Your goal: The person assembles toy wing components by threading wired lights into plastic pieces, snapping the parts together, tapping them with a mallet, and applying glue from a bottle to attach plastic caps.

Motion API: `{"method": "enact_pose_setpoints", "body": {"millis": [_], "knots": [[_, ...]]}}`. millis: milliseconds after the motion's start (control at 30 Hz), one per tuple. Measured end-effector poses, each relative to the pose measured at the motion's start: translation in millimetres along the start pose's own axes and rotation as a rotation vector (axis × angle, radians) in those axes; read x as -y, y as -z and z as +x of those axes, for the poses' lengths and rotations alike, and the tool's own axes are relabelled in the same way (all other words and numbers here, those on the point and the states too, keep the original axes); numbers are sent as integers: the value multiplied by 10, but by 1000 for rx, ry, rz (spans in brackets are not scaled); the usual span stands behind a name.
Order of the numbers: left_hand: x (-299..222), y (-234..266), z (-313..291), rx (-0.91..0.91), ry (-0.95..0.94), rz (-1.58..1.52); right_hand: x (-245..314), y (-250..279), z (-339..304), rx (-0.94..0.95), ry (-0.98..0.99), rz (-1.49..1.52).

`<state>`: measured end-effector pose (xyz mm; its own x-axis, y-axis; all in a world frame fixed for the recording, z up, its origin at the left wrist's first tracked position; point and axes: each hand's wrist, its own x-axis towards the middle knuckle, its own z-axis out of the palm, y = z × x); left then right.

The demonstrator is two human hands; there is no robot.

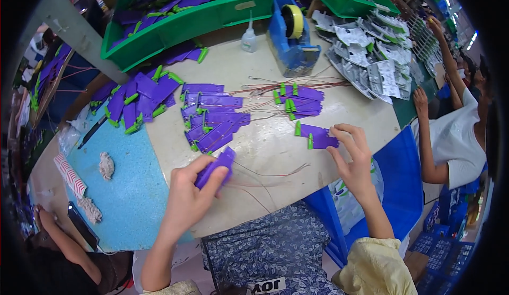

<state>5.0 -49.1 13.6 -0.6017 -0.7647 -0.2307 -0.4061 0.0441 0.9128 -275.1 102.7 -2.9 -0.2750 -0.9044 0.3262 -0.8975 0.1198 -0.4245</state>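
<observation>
My left hand [193, 191] is closed round a purple plastic part [216, 169], thumb on top. Thin wires [260, 174] trail to the right from beside it over the table. My right hand [354, 160] grips the right end of another flat purple part [321, 137] between thumb and fingers; green pieces stick out at that part's left end. Beyond it lies a small stack of purple parts [307, 104] with green ends. Between the hands and the green bin, a fanned stack of purple parts [214, 120] has wires running right from it.
A green bin [185, 30] of purple parts stands at the back. Nearby are a glue bottle [248, 39], a blue tape dispenser [290, 43], and piled grey parts [371, 56]. A blue mat [132, 183] lies left, a blue crate [397, 178] right. Co-workers sit on both sides.
</observation>
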Motion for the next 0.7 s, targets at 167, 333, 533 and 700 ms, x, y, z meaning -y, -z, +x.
{"method": "enact_pose_setpoints", "body": {"millis": [167, 333, 533, 700], "knots": [[-41, -7, -8, 215, 250, -475, 942, -164, 351, 1, 302, 186], [9, -48, -37, 268, 287, -488, 1023, -511, -37, 376, 288, 379], [98, -32, 14, -219, -475, 479, 454, -200, 96, 149, 135, 9], [218, 21, 163, -101, -456, 739, -215, -96, -88, 52, -105, -12]]}}
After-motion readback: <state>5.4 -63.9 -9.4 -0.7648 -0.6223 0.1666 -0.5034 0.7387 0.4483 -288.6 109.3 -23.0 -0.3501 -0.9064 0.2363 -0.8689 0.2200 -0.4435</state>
